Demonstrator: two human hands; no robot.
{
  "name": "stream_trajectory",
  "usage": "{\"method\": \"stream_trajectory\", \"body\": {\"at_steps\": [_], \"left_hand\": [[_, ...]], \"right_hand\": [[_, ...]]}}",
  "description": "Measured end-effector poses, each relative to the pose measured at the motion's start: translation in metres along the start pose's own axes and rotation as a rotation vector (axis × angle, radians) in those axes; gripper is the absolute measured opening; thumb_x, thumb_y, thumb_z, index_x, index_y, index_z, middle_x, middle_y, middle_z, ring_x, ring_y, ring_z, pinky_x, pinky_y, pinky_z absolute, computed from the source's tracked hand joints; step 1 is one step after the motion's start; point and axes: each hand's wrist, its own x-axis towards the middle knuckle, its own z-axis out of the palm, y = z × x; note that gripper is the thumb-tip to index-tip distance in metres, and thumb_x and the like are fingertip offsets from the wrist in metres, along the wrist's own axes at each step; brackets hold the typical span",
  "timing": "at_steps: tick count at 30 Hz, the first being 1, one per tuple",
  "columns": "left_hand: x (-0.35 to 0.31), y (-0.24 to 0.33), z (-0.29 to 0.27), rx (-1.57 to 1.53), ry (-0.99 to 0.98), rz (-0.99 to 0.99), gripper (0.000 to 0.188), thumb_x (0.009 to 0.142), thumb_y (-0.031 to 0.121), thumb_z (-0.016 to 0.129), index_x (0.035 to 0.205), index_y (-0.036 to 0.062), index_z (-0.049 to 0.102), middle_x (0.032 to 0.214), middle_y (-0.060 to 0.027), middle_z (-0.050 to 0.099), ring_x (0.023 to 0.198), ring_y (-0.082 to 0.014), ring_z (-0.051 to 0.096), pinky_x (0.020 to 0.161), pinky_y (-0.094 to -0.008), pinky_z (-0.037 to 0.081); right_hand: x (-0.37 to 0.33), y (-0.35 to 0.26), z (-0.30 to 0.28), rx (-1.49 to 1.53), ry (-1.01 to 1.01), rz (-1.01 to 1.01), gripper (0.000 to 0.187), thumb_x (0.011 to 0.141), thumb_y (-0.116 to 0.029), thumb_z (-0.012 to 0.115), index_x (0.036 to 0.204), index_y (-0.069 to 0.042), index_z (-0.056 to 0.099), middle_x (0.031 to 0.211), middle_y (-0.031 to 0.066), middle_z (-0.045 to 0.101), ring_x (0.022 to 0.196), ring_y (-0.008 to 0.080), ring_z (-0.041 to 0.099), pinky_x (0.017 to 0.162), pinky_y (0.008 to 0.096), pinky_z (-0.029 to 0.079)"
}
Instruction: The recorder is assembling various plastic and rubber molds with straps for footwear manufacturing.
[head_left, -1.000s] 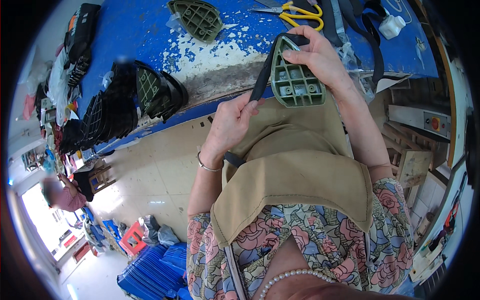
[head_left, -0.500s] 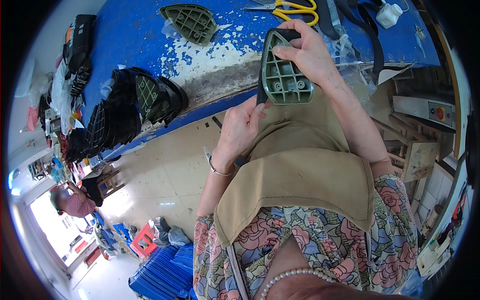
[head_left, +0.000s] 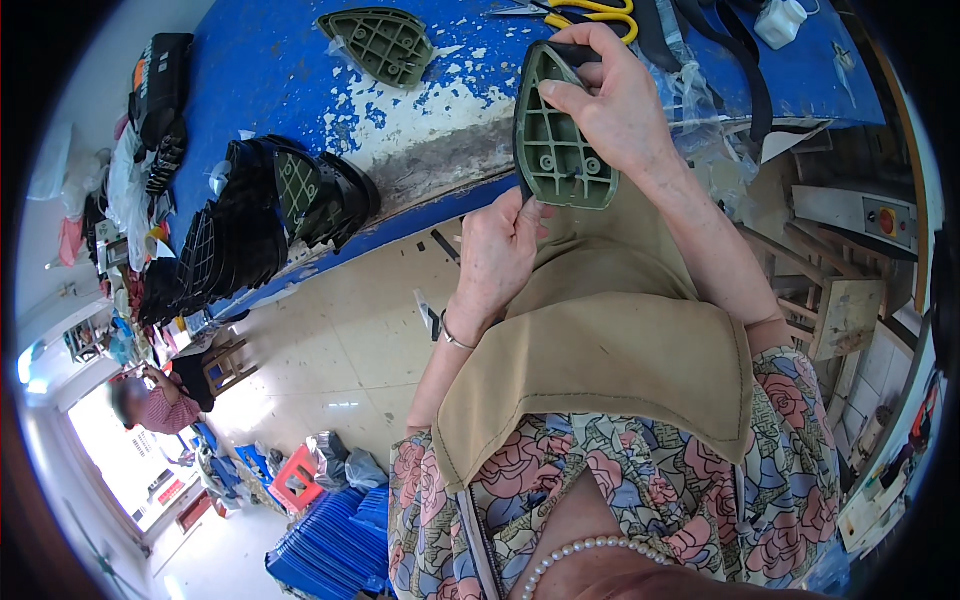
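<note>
A green plastic piece point(head_left: 566, 140), pointed at the top with a ribbed grid inside, is held up in front of my apron. My right hand point(head_left: 622, 110) grips its upper end, thumb on the grid and fingers behind. Along the left edge runs a black strip point(head_left: 521, 135), with its top end at the right fingers. My left hand point(head_left: 496, 250) is closed at the piece's lower left corner, pinching the strip's lower part; the fingertips are partly hidden. A similar green piece point(head_left: 378, 45) lies on the blue table point(head_left: 270, 70) ahead.
Yellow-handled scissors point(head_left: 605, 12), black straps point(head_left: 745, 75) and a small white bottle point(head_left: 780, 22) lie at the table's far right. Black and green molded pieces point(head_left: 300, 195) are stacked along its left front edge. A wooden stool point(head_left: 845, 315) stands right. Another person point(head_left: 165, 405) is far left.
Both hands and the green piece have shifted slightly; the piece has moved up and a little left. The left hand has come a bit to the right. Both grips look the same.
</note>
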Motion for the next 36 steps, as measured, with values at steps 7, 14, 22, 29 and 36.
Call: {"method": "stream_trajectory", "body": {"at_steps": [7, 14, 22, 29, 36], "left_hand": [[0.000, 0.004, 0.004, -0.297, -0.068, -0.055, 0.027, 0.097, 0.019, 0.043, 0.103, -0.0032, 0.056, 0.094, -0.0111, 0.066, 0.078, -0.0175, 0.066, 0.068, -0.0277, 0.050], [0.002, 0.003, -0.002, -0.620, -0.179, 0.008, 0.022, 0.095, 0.006, 0.038, 0.111, -0.0031, 0.050, 0.100, -0.0118, 0.063, 0.086, -0.0190, 0.064, 0.076, -0.0289, 0.051], [-0.001, 0.010, -0.011, -0.785, -0.284, 0.081, 0.040, 0.092, 0.009, 0.045, 0.130, -0.0029, 0.039, 0.133, -0.0168, 0.042, 0.122, -0.0263, 0.044, 0.098, -0.0410, 0.040], [0.001, -0.004, -0.021, -0.625, -0.374, 0.159, 0.058, 0.094, 0.027, 0.049, 0.141, 0.0002, 0.026, 0.142, -0.0145, 0.035, 0.125, -0.0249, 0.041, 0.099, -0.0355, 0.037], [-0.001, -0.013, 0.005, -0.366, -0.424, 0.086, 0.049, 0.094, 0.027, 0.050, 0.133, 0.0002, 0.041, 0.130, -0.0115, 0.050, 0.113, -0.0183, 0.051, 0.095, -0.0279, 0.039]], "right_hand": [[-0.011, -0.011, 0.001, -0.037, 0.079, -0.214, 0.037, 0.080, -0.002, 0.062, 0.114, -0.004, 0.048, 0.083, 0.0106, 0.066, 0.072, 0.0100, 0.062, 0.063, 0.0240, 0.049], [-0.017, -0.014, 0.008, 0.031, 0.170, -0.441, 0.032, 0.076, -0.006, 0.063, 0.107, -0.008, 0.054, 0.087, 0.0121, 0.065, 0.073, 0.0287, 0.066, 0.061, 0.0315, 0.053], [-0.015, -0.006, -0.002, 0.333, 0.270, -0.555, 0.040, 0.076, 0.000, 0.067, 0.111, -0.002, 0.048, 0.090, 0.0130, 0.065, 0.069, 0.0166, 0.064, 0.060, 0.0268, 0.052], [0.007, 0.052, -0.052, 1.511, -0.212, 0.214, 0.032, 0.085, -0.017, 0.053, 0.110, 0.003, 0.054, 0.094, 0.0162, 0.058, 0.064, 0.0164, 0.053, 0.049, 0.0244, 0.044], [0.013, 0.032, -0.075, 2.158, -0.369, 0.399, 0.024, 0.083, -0.013, 0.054, 0.100, 0.005, 0.053, 0.088, 0.0139, 0.055, 0.063, 0.0179, 0.059, 0.043, 0.0255, 0.045]]}}
